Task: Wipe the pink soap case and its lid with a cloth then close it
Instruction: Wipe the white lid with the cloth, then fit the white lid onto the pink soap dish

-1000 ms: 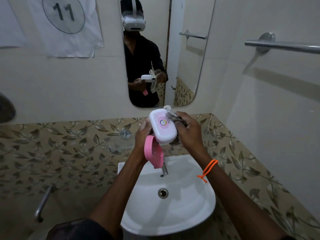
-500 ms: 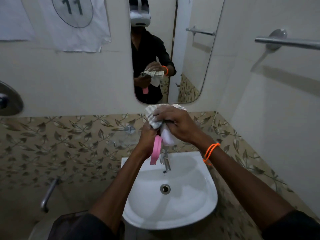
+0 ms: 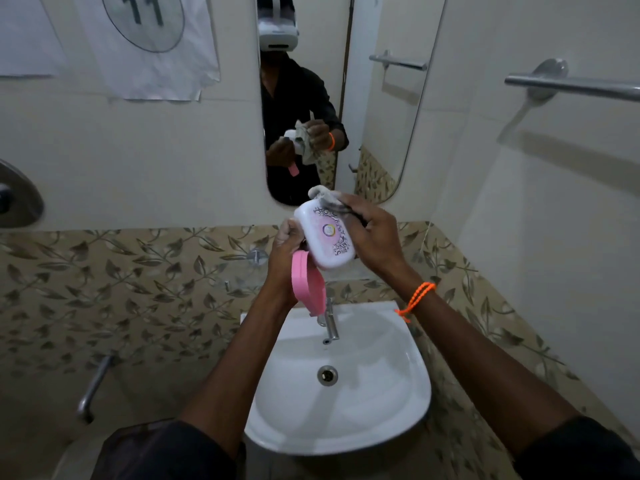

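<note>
The left hand (image 3: 285,249) is gripping the open pink plastic soap case (image 3: 308,284) (white patterned lid (image 3: 325,235) up), the right hand (image 3: 375,233) is pressing a bunched grey cloth (image 3: 323,195) against the lid's far side

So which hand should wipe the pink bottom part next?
The right hand, probably. It already holds the cloth against the white lid, while the left hand is busy holding the open soap case, its pink base hanging down over the sink.

Below your hands the sink (image 3: 381,420) bowl lies open; the tap (image 3: 330,322) stands just under the pink case (image 3: 308,287), and the mirror (image 3: 377,140) wall is close ahead.
</note>
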